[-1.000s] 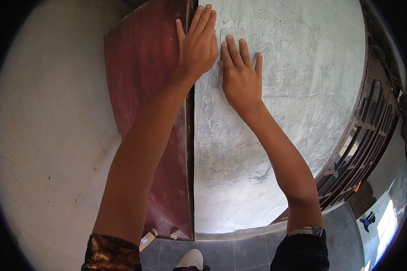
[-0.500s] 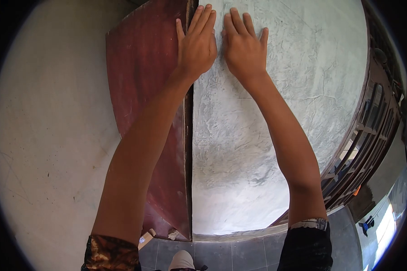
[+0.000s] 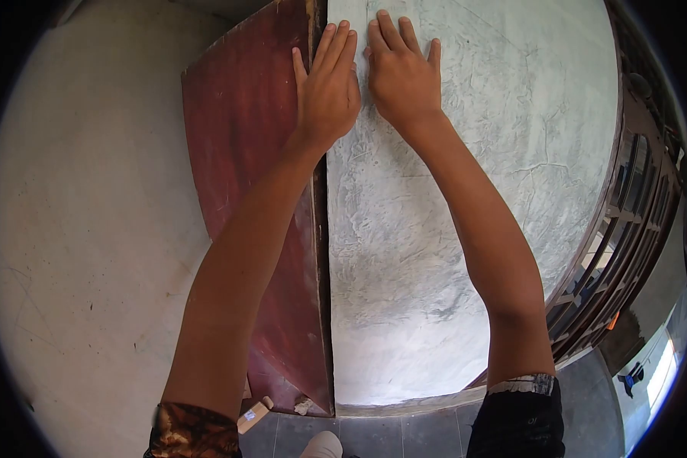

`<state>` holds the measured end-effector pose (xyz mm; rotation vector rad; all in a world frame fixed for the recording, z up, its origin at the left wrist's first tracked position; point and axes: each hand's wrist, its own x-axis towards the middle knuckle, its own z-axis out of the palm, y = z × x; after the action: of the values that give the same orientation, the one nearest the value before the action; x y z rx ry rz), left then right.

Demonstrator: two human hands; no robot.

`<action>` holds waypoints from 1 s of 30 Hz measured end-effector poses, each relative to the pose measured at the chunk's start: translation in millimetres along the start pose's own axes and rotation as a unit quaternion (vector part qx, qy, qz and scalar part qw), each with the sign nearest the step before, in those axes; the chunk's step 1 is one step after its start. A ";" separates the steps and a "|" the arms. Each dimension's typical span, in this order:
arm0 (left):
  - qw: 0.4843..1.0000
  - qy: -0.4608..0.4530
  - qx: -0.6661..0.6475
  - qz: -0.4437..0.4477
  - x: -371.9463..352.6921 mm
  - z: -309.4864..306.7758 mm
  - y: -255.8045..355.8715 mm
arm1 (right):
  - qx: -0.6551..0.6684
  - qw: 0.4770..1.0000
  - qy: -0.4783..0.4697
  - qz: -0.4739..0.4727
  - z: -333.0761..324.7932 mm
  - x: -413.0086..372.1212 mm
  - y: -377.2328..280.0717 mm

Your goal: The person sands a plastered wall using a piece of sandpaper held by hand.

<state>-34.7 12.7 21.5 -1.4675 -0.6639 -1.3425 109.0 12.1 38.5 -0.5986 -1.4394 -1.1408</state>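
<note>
Pale flat piece [image 3: 395, 6]: lying at the top centre of the frame, against the wall and partly under the right fingertips; outline mostly hidden, material not telling clearly.
Piece, handling (judged): probably being light, thin and fairly stiff; likely sliding easily under flat pressure, so its broad back is offering the best hold, fingers spread.
Plastered wall [image 3: 527, 229]: filling the centre and right of the frame; looking hard, rigid and uneven, with fine cracks running at right; probably dragging on whatever is rubbing over it.
Right hand [image 3: 407, 84]: reaching up at top centre, back facing the camera, fingers extending upward, not clenching; whether the thumb is pinching the piece, cannot tell.
Left hand [image 3: 328, 99]: bracing, apparently, flat along the wall's edge, little finger spreading over the red panel [image 3: 244, 153]; grasping nothing visible, palm hidden.
Arms: rising from the lower left and lower right, converging at top centre; right elbow bending outward, left forearm slanting across the panel.
</note>
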 end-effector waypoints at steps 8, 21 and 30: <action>1.000 0.007 -0.007 -0.002 -1.6 2.0 0.8 | 0.001 1.000 0.001 0.011 -2.3 -6.8 4.5; 0.999 0.037 0.002 -0.001 -0.8 2.5 1.5 | 0.010 1.000 0.004 0.004 0.0 1.5 4.1; 0.999 0.032 0.009 -0.006 -2.7 4.7 0.6 | 0.001 1.000 0.003 -0.001 -3.5 0.9 5.6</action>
<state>-33.0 17.4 19.4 -1.4033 -0.6433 -1.3842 115.2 11.0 40.7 -0.5919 -1.4359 -1.1427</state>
